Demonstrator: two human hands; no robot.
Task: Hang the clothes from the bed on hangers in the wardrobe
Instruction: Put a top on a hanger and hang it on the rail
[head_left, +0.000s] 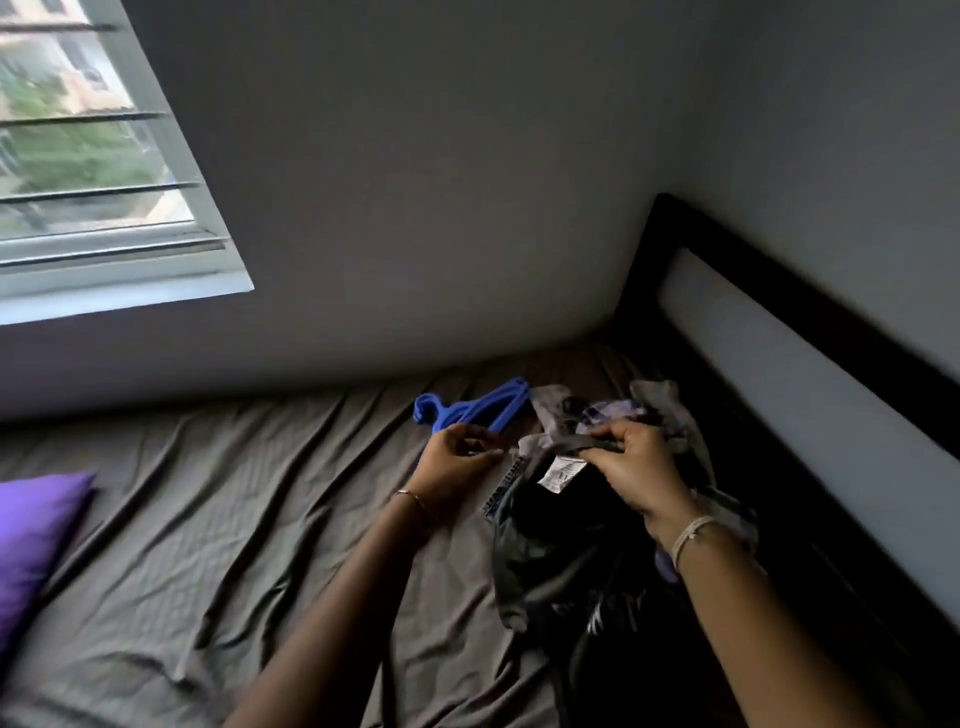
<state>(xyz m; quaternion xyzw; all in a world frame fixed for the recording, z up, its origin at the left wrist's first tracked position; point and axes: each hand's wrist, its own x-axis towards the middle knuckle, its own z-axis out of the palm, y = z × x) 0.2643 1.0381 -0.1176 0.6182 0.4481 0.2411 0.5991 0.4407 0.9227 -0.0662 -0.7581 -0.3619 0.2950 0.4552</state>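
A home bedroom: a bed (208, 519) with rumpled grey sheet, purple pillow (31, 535) at nine o'clock, barred window (88, 156) at ten.

Wrinkled brown-sheeted bed (218, 519), blue hangers (478, 406) beside clothes pile (550, 561) (near the headboard (810, 395)), purple pillow (31, 535) far left

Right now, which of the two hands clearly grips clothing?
The right hand grips the dark garment by its white label. The left hand hovers beside it near the blue hangers, fingers curled; whether it holds anything cannot be told.

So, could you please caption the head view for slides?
Right hand grips the collar of a dark garment beside blue hangers.
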